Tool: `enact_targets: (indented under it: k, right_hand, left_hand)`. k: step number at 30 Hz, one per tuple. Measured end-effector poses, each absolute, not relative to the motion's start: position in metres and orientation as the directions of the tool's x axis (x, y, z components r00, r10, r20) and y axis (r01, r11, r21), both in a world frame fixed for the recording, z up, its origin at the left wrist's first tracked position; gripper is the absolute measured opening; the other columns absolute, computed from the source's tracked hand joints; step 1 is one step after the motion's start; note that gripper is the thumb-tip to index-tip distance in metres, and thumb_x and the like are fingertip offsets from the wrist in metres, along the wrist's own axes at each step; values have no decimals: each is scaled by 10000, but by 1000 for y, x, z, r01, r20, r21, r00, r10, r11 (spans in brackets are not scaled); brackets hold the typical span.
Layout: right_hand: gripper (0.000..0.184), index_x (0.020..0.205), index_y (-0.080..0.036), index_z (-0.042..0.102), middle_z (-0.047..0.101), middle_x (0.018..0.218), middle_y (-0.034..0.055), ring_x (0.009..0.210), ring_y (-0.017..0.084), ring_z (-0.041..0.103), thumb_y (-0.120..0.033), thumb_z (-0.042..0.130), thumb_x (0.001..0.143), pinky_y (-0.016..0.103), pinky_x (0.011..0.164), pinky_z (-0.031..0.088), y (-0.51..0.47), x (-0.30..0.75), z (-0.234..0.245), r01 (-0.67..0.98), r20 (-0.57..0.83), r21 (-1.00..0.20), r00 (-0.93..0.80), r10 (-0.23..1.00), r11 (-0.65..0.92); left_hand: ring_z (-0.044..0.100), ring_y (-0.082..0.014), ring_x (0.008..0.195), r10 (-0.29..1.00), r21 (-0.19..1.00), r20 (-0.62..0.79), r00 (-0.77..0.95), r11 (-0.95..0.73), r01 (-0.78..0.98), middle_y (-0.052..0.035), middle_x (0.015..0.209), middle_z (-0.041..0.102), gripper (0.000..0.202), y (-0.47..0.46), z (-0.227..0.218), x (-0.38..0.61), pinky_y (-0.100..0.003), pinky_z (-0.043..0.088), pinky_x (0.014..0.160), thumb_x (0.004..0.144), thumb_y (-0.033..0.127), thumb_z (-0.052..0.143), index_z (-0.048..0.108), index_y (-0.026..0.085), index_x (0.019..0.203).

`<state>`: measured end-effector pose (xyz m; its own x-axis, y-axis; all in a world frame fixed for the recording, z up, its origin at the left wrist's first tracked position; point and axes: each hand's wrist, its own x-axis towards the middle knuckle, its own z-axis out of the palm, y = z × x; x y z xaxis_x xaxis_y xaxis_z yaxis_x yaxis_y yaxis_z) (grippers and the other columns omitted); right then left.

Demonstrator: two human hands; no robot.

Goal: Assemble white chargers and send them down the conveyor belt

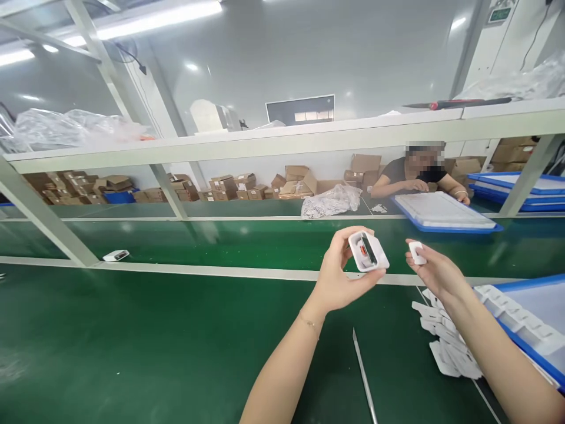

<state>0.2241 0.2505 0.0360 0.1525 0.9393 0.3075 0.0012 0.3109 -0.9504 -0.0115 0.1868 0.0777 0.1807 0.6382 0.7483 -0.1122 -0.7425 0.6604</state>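
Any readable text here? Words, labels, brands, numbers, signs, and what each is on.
Nothing can be read.
Green rectangular sign, upper right: pale markings, too small and blurred.
Brown cardboard boxes, background: small pale patches, possibly labels, illegible.
Open white plastic housing in the left hand: no lettering visible.
Small white plastic piece in the right hand: none visible.

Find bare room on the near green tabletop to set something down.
Widest, nearly bare: the green tabletop left of the left forearm, nearer than the pale rail. Narrower: between that forearm and the slim metal tool. Crowded: the right side, with white parts and the blue-rimmed tray.
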Motion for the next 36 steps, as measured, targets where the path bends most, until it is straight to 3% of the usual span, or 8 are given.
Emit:
enact_targets:
  k: [3,5,8,12,22,27,30,36]
  right_hand:
    - [364,971,-243,720,679,891,33,827,194,664,-513,779,734,331,789,612,217,202,68,-56,390,-916,116,914,398]
    - [272,947,-266,748,685,851,10,781,165,641,-448,814,756,266,721,585,188,189,82,-22,553,-827,144,821,562]
    - [163,976,-314,762,703,892,-12,730,149,620,-282,791,819,241,634,552,152,176,90,124,734,-678,172,657,724]
    - [341,1074,-353,740,717,973,-42,783,137,642,-95,725,852,234,709,570,139,173,85,205,851,-519,35,524,830]
    - [428,1173,-351,671,714,1044,-39,900,138,674,-26,647,896,248,764,566,156,176,86,234,832,-435,-266,487,870]
    - [418,1156,-376,689,684,985,9,1074,244,606,-62,673,881,387,864,557,162,173,87,220,890,-372,-190,414,902]
    - [326,1127,-375,698,630,1069,37,1165,280,557,-149,685,892,456,953,528,167,171,85,264,878,-406,-153,453,875]
    - [258,1152,-356,677,580,1176,38,1239,241,531,-222,660,932,362,947,542,174,165,77,130,828,-535,-115,549,834]
  left_hand:
    - [609,-228,1201,482,470,845,230,-876,107,-93,1299,620,536,178,81,-21,-362,520,1011,809,181,741,507,244,1286]
    - [590,-230,1250,432,392,864,259,-900,192,-96,1331,613,571,176,83,-23,-369,491,1064,823,154,722,484,245,1334]
    - [578,-231,1277,435,379,846,307,-897,226,-90,1350,608,567,177,83,-22,-372,480,1087,846,133,686,472,250,1358]
    - [574,-225,1287,475,451,810,344,-879,153,-82,1364,587,570,177,80,-14,-377,482,1095,860,110,661,439,265,1361]
    - [600,-218,1223,467,396,716,520,-884,248,-65,1322,630,524,176,86,-20,-368,507,1044,869,91,647,488,256,1340]
    - [602,-208,1247,447,411,778,441,-894,181,-56,1343,630,575,178,83,-18,-341,506,1065,857,156,720,486,271,1369]
    - [621,-213,1230,438,412,815,379,-898,152,-77,1363,591,691,176,79,-16,-332,538,1023,819,186,772,416,281,1403]
    - [649,-219,1133,291,252,896,336,-955,154,-77,1258,609,507,175,80,-17,-356,574,899,860,237,739,447,297,1270]
